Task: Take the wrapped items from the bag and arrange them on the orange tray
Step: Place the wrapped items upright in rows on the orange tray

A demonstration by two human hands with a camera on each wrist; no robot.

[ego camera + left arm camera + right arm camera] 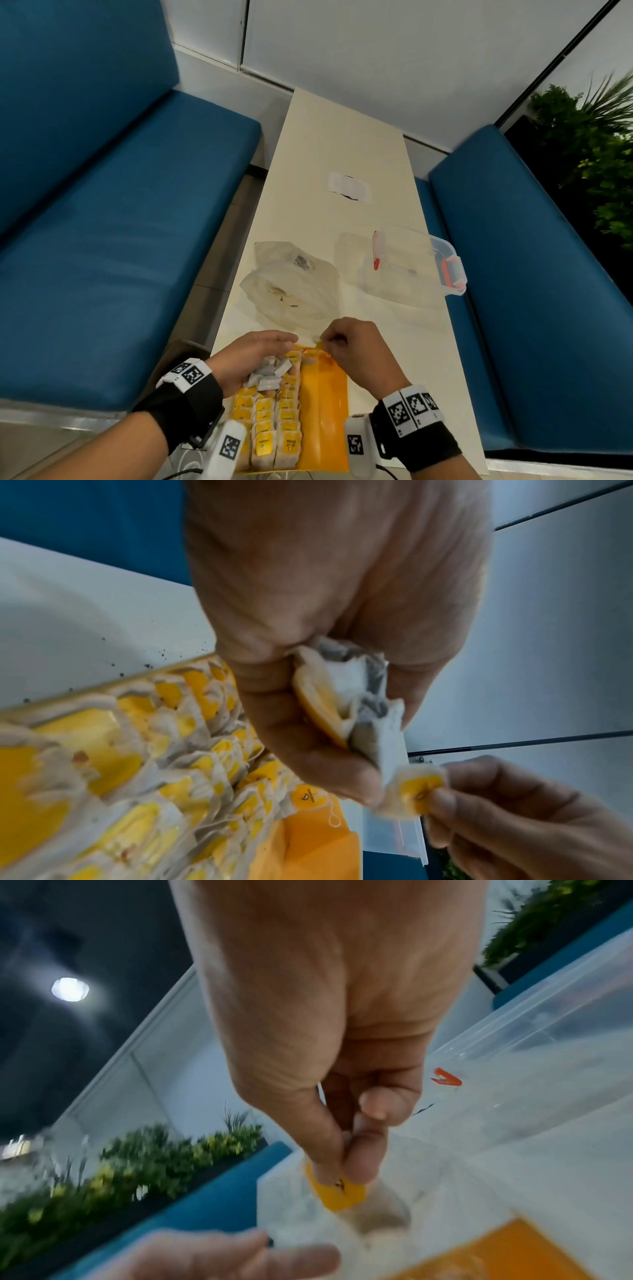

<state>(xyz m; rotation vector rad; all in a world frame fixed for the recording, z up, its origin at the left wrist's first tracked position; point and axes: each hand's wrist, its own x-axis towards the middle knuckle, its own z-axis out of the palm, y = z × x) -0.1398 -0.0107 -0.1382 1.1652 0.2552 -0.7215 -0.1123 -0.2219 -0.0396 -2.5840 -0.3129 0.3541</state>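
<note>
The orange tray (323, 411) lies at the near end of the table, its left half filled with rows of tea bags with yellow tags (270, 428). My left hand (253, 356) hovers over the tray's far left corner and grips a bunch of several tea bags (346, 696). Thumb and forefinger of my right hand (346, 346) pinch one tea bag by its yellow tag (337, 1194) at the tray's far edge, right beside the left fingertips. The clear plastic bag (291, 284) lies crumpled just beyond the tray, a few items still inside.
A clear plastic box with red clips (414, 263) lies on its side at the right of the table. A white wrapper (349, 186) sits farther back. Blue benches (113, 240) flank the narrow table (342, 137); plants (596, 154) stand at the far right.
</note>
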